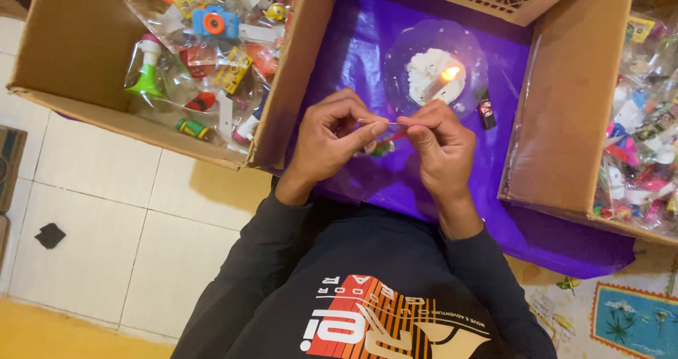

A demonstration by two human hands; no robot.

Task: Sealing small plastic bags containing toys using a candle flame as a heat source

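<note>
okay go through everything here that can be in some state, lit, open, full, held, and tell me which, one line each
Candle: lit, melted low.
Small clear bag: pinched at its top edge by both hands.
Left hand: fingers closed on the bag.
Right hand: fingers closed on the bag.
Left cardboard box: open, holding bagged toys.
Right cardboard box: open, holding bagged toys.
Purple sheet: spread flat.

White tiled floor — yellow strip along its edge.

Between the hands is a small clear plastic packet, its top edge pinched. Up and left of them, a cardboard box holds clear toy packets; to their right, another box holds more packets.
</note>
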